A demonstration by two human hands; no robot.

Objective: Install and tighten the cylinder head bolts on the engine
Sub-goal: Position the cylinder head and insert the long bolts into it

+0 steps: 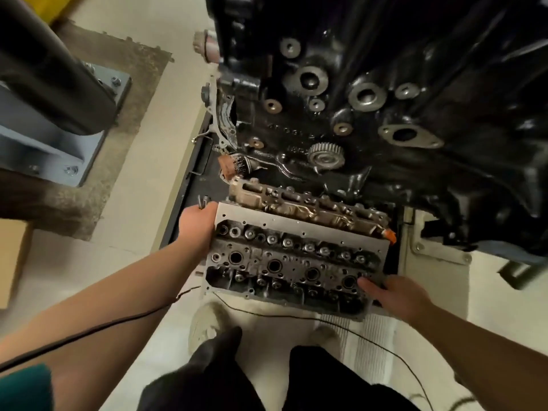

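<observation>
The person is gripping the grey cast-metal cylinder head (296,259) at both ends, left hand (198,229) and right hand (394,295) clasping it just before the black engine block (385,99) (bolts unseen), and should be keeping it level.

No text can be read; raised characters on the engine block (355,120) are illegible.
</observation>
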